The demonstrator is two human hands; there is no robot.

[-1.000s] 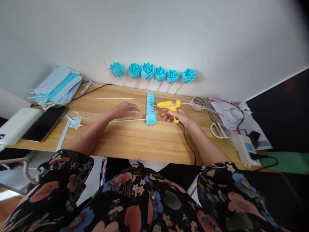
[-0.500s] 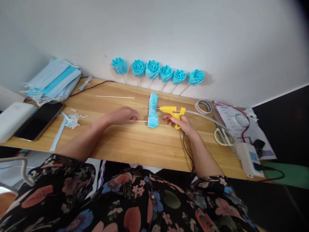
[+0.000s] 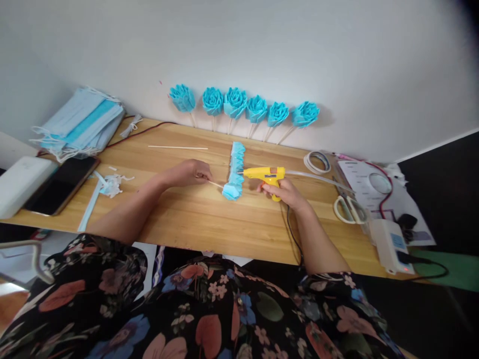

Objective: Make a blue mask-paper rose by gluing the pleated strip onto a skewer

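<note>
My left hand (image 3: 192,173) pinches a thin wooden stick (image 3: 216,184), whose far end runs into the lower end of a pleated blue strip (image 3: 236,162). That strip lies on the wooden table, rolled a little round the stick at its near end. In my right hand (image 3: 286,192) is a yellow hot glue gun (image 3: 264,174), held by its handle, with a finger at the orange trigger. The nozzle points left and meets, or nearly meets, the strip's right edge. A clear glue stick (image 3: 318,178) sticks out of the gun's back.
Several blue flowers on sticks (image 3: 235,102) lean against the wall. Another stick (image 3: 177,147) lies at left, near face masks (image 3: 80,122), a phone (image 3: 63,185) and scraps (image 3: 110,185). At right are tape (image 3: 317,162), scissors (image 3: 349,209) and a power strip (image 3: 391,244) feeding cords.
My left hand closed on the stick, then tilted it, and the strip's near end turned and shifted left. My right hand kept the glue gun by the strip, its nozzle now slightly nearer me.
</note>
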